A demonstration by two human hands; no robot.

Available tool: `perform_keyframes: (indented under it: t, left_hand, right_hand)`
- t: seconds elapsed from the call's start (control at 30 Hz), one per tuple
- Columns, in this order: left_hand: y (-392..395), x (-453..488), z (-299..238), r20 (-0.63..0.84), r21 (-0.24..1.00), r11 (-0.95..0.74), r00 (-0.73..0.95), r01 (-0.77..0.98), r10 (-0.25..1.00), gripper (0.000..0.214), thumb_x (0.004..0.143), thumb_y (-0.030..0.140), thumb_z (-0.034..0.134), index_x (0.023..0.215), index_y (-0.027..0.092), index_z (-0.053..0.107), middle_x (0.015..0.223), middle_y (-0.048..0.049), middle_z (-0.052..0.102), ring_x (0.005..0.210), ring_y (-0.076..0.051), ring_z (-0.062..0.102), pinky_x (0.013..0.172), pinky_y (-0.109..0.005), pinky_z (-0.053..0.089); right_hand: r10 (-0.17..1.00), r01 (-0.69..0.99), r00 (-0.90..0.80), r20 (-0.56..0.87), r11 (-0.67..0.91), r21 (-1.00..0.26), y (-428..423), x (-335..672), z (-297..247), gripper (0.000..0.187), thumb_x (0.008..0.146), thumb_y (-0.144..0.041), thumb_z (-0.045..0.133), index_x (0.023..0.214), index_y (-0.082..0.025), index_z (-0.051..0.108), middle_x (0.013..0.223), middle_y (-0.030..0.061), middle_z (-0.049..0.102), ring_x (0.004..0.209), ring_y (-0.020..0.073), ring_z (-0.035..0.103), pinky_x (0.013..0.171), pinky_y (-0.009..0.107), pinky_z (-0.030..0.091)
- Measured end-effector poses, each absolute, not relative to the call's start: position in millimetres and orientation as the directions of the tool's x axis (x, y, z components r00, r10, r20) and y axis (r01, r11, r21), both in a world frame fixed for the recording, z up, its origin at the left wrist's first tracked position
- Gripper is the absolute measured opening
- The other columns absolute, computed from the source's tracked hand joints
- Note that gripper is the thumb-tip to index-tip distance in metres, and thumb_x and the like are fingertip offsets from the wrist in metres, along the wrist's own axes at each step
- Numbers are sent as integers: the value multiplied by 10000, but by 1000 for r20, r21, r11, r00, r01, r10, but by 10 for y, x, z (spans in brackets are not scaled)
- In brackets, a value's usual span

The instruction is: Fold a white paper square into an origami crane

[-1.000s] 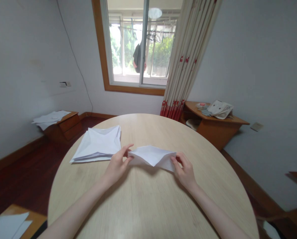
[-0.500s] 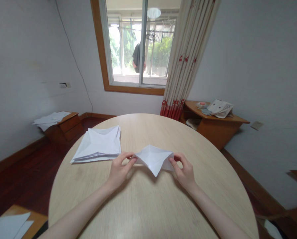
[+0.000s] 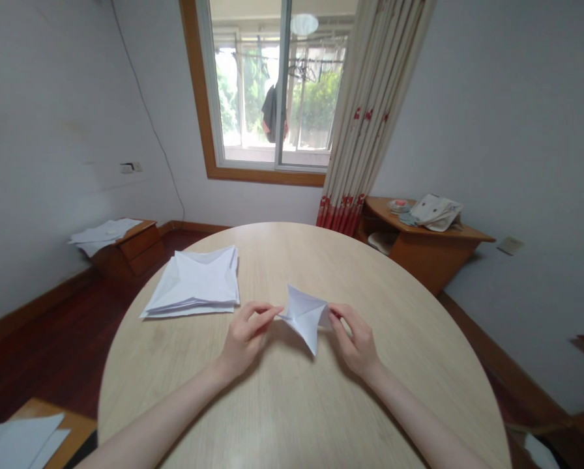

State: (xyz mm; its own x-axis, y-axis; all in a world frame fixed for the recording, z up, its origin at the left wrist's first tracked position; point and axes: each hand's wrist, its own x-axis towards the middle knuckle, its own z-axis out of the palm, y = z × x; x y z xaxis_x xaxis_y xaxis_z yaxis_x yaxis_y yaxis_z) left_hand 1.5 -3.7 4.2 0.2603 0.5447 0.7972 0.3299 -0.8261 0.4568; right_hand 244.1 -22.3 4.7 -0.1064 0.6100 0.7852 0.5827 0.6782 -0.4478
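Observation:
A folded white paper (image 3: 306, 314) hangs just above the round wooden table (image 3: 292, 404), pinched at both side corners. My left hand (image 3: 246, 337) pinches its left corner between thumb and fingers. My right hand (image 3: 355, 339) pinches its right corner. The paper is squeezed into a narrow kite shape with a point hanging down toward me. A stack of creased white sheets (image 3: 194, 283) lies on the table to the left, apart from my left hand.
A low wooden cabinet (image 3: 126, 244) with papers on top stands at the left wall. A corner desk (image 3: 423, 244) with a bag is at the right, beside a curtain (image 3: 365, 117) and window. More white paper (image 3: 13, 443) lies at the bottom left.
My hands have moved toward each other, pushing the paper's side corners inward. The paper has gone from a wide flat shape to a narrow one with a point hanging down.

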Motion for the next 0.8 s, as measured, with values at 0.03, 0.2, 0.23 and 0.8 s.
perform_keyframes:
  t: [0.03, 0.2, 0.23, 0.8]
  left_hand:
    - [-46, 22, 46, 807, 446, -835, 259, 323, 531, 351, 894, 68, 504, 1159, 252, 641, 967, -47, 643, 867, -150, 626, 759, -260, 514]
    - [-84, 53, 73, 849, 393, -864, 237, 314, 472, 137, 908, 125, 553, 979, 194, 648, 962, -59, 619, 858, -144, 634, 776, -255, 533]
    - [-87, 56, 75, 855, 377, -868, 239, 322, 460, 121, 914, 134, 545, 945, 189, 648, 984, -66, 607, 853, -141, 635, 769, -256, 538]
    - [-41, 23, 67, 745, 220, -856, 487, 467, 457, 232, 935, 56, 399, 1061, 210, 518, 1201, -69, 633, 1252, -198, 481, 1094, -452, 254]
  right_hand:
    - [606, 575, -122, 786, 689, -441, -229, 2434, 55, 217, 929, -208, 433, 1033, -225, 623, 900, 72, 699, 813, 204, 654, 700, 325, 520]
    - [599, 562, -221, 770, 723, -401, -274, 2377, 102, 287, 939, -178, 406, 1121, -232, 621, 959, 81, 711, 851, 209, 661, 723, 342, 529]
    - [592, 556, -248, 767, 735, -387, -284, 2362, 108, 297, 941, -166, 403, 1141, -231, 612, 983, 81, 711, 869, 207, 660, 735, 343, 530]
    - [504, 482, -449, 738, 832, -275, -318, 2267, 84, 317, 923, -86, 456, 1193, -229, 542, 990, 65, 699, 875, 191, 639, 727, 320, 506]
